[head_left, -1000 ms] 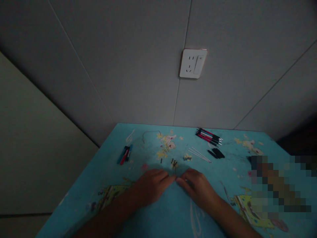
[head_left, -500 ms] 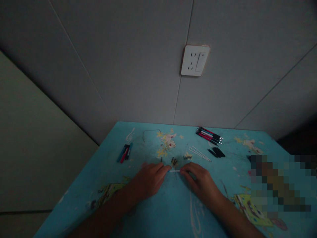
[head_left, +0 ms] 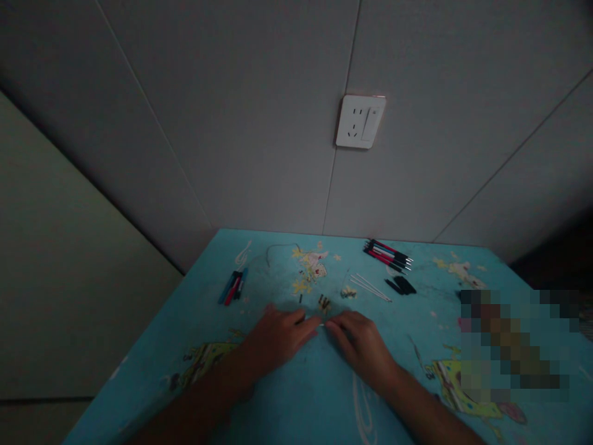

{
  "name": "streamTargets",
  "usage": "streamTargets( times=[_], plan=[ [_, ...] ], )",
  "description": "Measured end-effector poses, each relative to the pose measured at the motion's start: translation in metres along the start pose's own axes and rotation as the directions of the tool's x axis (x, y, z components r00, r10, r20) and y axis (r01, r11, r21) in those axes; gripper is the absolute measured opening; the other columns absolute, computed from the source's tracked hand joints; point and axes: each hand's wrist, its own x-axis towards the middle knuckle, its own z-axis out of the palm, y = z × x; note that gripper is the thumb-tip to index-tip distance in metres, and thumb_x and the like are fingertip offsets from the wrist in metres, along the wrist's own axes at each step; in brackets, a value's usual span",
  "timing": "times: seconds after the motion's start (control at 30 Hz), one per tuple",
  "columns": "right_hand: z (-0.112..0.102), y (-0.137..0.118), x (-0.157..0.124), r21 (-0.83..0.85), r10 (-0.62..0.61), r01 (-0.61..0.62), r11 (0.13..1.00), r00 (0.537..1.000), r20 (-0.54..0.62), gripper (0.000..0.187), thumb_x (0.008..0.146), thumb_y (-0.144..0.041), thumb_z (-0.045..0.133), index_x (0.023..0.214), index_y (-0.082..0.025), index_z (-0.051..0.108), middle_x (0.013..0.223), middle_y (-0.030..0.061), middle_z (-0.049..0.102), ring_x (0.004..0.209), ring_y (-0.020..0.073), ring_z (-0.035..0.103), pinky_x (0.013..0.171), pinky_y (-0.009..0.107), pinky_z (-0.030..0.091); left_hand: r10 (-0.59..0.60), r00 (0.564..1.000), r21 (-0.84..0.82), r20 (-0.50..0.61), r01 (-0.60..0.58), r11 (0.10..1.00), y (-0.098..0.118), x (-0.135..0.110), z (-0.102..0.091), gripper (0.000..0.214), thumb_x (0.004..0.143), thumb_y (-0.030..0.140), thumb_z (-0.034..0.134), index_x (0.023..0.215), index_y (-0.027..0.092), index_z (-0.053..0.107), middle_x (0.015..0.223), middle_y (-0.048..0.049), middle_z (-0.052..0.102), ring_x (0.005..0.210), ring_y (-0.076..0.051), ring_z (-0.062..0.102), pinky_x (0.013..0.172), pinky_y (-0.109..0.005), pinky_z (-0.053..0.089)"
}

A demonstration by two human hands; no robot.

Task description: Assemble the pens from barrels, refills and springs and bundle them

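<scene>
Between my two hands, just above the blue tabletop (head_left: 315, 395), runs a thin white pen refill (head_left: 322, 324). Only a short piece of it shows. My left hand (head_left: 285, 334) is closed on its left end, the forefinger reaching out along it. The thumb and fingers of my right hand (head_left: 356, 337) pinch the other end. Just beyond the fingertips lie several small dark pen parts (head_left: 324, 303), with one more dark piece (head_left: 301, 298) to their left. A small cluster of tiny parts (head_left: 349, 293) sits beyond my right hand.
Several white refills (head_left: 370, 287) lie right of centre, beside black pen parts (head_left: 402, 285). Pens in red, black and blue (head_left: 388, 255) are bunched near the wall. Coloured pen barrels (head_left: 233, 287) lie on the left. A socket plate (head_left: 361, 122) is on the wall. A blurred patch covers the right.
My hands have come closer together, the right one moving left, and less of the refill shows between them. The camera view has shifted slightly.
</scene>
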Motion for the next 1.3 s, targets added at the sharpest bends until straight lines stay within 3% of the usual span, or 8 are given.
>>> streamTargets(
  times=[0.13, 0.4, 0.53, 0.97, 1.03, 1.13, 1.2, 1.3],
  plan=[
    [0.001, -0.002, 0.003, -0.019, -0.005, 0.004, 1.0, 0.999, -0.042, 0.027, 0.102, -0.031, 0.044, 0.093, -0.02, 0.067, 0.083, 0.0046, 0.066, 0.077, 0.018, 0.062, 0.077, 0.032, 0.049, -0.077, 0.997, -0.004, -0.012, 0.077, 0.997, -0.002, 0.003, -0.004, 0.018, 0.1, 0.026, 0.046, 0.091, 0.022, 0.06, 0.08, -0.0014, 0.061, 0.069, -0.017, 0.059, 0.064, -0.029, 0.037],
    [0.018, 0.0, 0.017, -0.309, 0.157, -0.184, 0.933, 0.981, -0.11, 0.026, 0.1, -0.036, 0.048, 0.114, -0.023, 0.064, 0.102, 0.0069, 0.064, 0.082, 0.0189, 0.065, 0.076, 0.03, 0.052, -0.239, 0.97, -0.14, -0.042, 0.231, 0.963, -0.011, 0.004, -0.007, 0.025, 0.102, 0.025, 0.034, 0.089, 0.02, 0.055, 0.081, -0.0018, 0.061, 0.07, -0.015, 0.059, 0.065, -0.027, 0.038],
    [0.02, -0.004, 0.022, -0.426, 0.222, -0.239, 0.872, 0.971, -0.09, 0.026, 0.1, -0.038, 0.047, 0.112, -0.025, 0.065, 0.099, 0.005, 0.065, 0.083, 0.0187, 0.066, 0.075, 0.029, 0.05, -0.233, 0.972, -0.177, -0.024, 0.225, 0.958, -0.01, 0.003, -0.002, 0.025, 0.102, 0.025, 0.035, 0.091, 0.02, 0.057, 0.084, -0.0023, 0.062, 0.074, -0.016, 0.06, 0.068, -0.027, 0.04],
    [0.013, -0.002, 0.025, -0.497, 0.268, -0.285, 0.82, 0.957, -0.107, 0.022, 0.096, -0.042, 0.054, 0.097, -0.024, 0.067, 0.095, 0.0048, 0.065, 0.08, 0.02, 0.065, 0.071, 0.029, 0.046, -0.159, 0.987, -0.14, -0.038, 0.152, 0.978, -0.01, 0.003, 0.001, 0.037, 0.102, 0.039, 0.039, 0.078, 0.019, 0.06, 0.073, -0.0008, 0.062, 0.068, -0.015, 0.062, 0.065, -0.026, 0.043],
    [0.013, -0.001, 0.026, -0.485, 0.25, -0.27, 0.832, 0.962, -0.106, 0.021, 0.097, -0.038, 0.053, 0.096, -0.024, 0.067, 0.095, 0.0053, 0.065, 0.081, 0.02, 0.065, 0.072, 0.029, 0.046, -0.167, 0.984, -0.156, -0.056, 0.156, 0.975, -0.012, 0.004, 0.005, 0.037, 0.103, 0.037, 0.038, 0.082, 0.02, 0.063, 0.075, -0.0012, 0.065, 0.069, -0.015, 0.064, 0.067, -0.026, 0.046],
    [0.01, 0.003, 0.025, -0.393, 0.227, -0.252, 0.884, 0.968, -0.111, 0.023, 0.099, -0.033, 0.049, 0.092, -0.022, 0.068, 0.091, 0.0059, 0.065, 0.079, 0.0196, 0.064, 0.074, 0.03, 0.046, -0.172, 0.977, -0.229, -0.127, 0.14, 0.963, -0.014, 0.004, 0.009, 0.029, 0.103, 0.034, 0.04, 0.109, 0.022, 0.066, 0.092, -0.0034, 0.073, 0.079, -0.016, 0.069, 0.075, -0.027, 0.051],
    [0.005, 0.006, 0.024, -0.227, 0.188, -0.21, 0.951, 0.975, -0.118, 0.024, 0.099, -0.031, 0.048, 0.093, -0.021, 0.069, 0.089, 0.0056, 0.066, 0.081, 0.0191, 0.064, 0.076, 0.03, 0.047, -0.156, 0.972, -0.258, -0.179, 0.107, 0.96, -0.014, 0.003, 0.009, 0.031, 0.102, 0.032, 0.043, 0.126, 0.025, 0.061, 0.101, -0.0046, 0.074, 0.083, -0.016, 0.071, 0.078, -0.028, 0.053],
    [-0.002, 0.008, 0.02, 0.127, 0.157, -0.139, 0.982, 0.976, -0.151, 0.024, 0.099, -0.032, 0.049, 0.101, -0.021, 0.071, 0.092, 0.0054, 0.068, 0.086, 0.0185, 0.064, 0.08, 0.03, 0.048, -0.122, 0.966, -0.26, -0.226, 0.061, 0.964, -0.013, 0.003, 0.005, 0.031, 0.101, 0.03, 0.044, 0.126, 0.026, 0.062, 0.095, -0.0042, 0.075, 0.08, -0.016, 0.071, 0.075, -0.027, 0.055]
  ],
)
